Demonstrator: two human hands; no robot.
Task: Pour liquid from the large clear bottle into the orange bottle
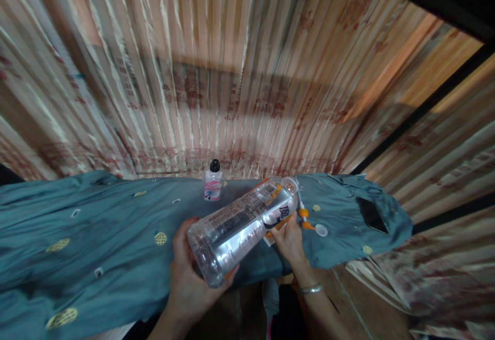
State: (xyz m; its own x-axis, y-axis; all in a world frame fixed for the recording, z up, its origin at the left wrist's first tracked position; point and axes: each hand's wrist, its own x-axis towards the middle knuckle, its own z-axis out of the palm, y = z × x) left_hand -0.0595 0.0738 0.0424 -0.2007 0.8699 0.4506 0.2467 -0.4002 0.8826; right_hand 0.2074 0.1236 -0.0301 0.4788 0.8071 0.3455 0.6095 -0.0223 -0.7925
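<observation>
A large clear bottle [243, 226] with a printed label is held tilted over the cloth, its base at the lower left and its neck at the upper right. Around the base end, my left hand [193, 278] is closed on it. My right hand [290, 239] is closed near the neck, with an orange and white piece partly showing under the bottle beside the fingers. An orange pump part [304, 214] and a small round clear piece [320, 230] lie on the cloth just right of my right hand. A small bottle with a black cap [213, 181] stands behind.
A teal patterned cloth [127, 226] covers the long surface. A black phone [371, 215] lies at its right end. Pleated curtains [232, 98] hang behind and at the right, with dark metal bars. Floor shows below the front edge.
</observation>
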